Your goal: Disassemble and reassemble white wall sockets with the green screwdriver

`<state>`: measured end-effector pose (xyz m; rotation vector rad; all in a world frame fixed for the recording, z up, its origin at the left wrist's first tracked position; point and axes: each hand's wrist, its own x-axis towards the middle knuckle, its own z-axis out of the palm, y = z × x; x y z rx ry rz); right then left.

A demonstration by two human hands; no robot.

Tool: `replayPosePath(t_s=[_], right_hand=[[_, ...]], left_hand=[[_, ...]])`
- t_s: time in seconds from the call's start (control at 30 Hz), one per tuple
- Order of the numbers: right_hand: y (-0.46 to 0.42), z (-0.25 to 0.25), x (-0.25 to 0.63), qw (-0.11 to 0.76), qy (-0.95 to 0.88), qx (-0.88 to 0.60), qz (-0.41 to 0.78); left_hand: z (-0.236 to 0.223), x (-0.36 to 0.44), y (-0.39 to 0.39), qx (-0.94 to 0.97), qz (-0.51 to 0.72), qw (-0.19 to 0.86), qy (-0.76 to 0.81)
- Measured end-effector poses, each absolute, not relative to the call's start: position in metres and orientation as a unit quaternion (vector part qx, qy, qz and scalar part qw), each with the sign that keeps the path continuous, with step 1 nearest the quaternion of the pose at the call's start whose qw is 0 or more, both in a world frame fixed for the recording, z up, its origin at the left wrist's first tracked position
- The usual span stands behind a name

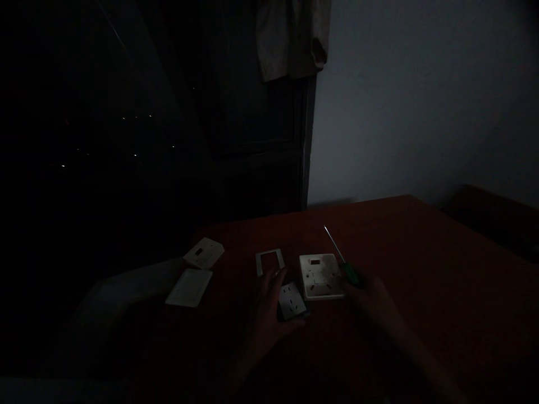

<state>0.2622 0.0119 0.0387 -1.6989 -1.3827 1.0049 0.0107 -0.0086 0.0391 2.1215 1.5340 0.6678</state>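
Note:
A white socket insert point(291, 301) with a dark base lies on the table. My left hand point(269, 306) is around its left side, thumb along the near edge and fingers spread towards the far edge; firm contact is hard to make out in the dark. Just beyond those fingertips is a white rectangular frame point(270, 252). My right hand point(373, 297) is closed around the green handle of a screwdriver point(350, 274), its metal shaft pointing up and left. Close by those fingers, at the right edge, sits a white open back box point(320, 286), hollow side up.
On the left of the reddish-brown table point(421, 269) are another white box point(205, 253) and a flat white plate point(189, 288). A pale wall point(421, 101) stands behind. Cloth point(292, 42) hangs over a dark window or door frame. The room is very dim.

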Motion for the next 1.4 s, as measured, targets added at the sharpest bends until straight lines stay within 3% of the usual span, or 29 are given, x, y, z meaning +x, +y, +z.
replayPosePath(t_s=[0.23,0.43,0.57,0.73,1.13,1.4], right_hand=[[0.009,0.057,0.237,0.352,-0.584,-0.617,0.393],[0.008,0.059,0.23,0.368,-0.603,-0.583,0.402],[0.007,0.05,0.235,0.353,-0.574,-0.604,0.425],[0.007,0.028,0.248,0.337,-0.549,-0.635,0.425],[-0.002,0.015,0.251,0.308,-0.541,-0.638,0.453],[-0.002,0.014,0.252,0.289,-0.555,-0.64,0.445]], left_hand=[[0.069,0.019,-0.004,0.789,0.269,0.204,0.514],[0.065,0.009,0.007,0.802,0.26,0.197,0.501],[0.064,-0.019,0.031,0.768,0.282,0.126,0.562],[0.075,-0.062,0.071,0.737,0.243,0.045,0.629],[0.069,-0.102,0.114,0.778,0.114,0.066,0.615],[0.061,-0.083,0.101,0.791,0.131,0.022,0.597]])
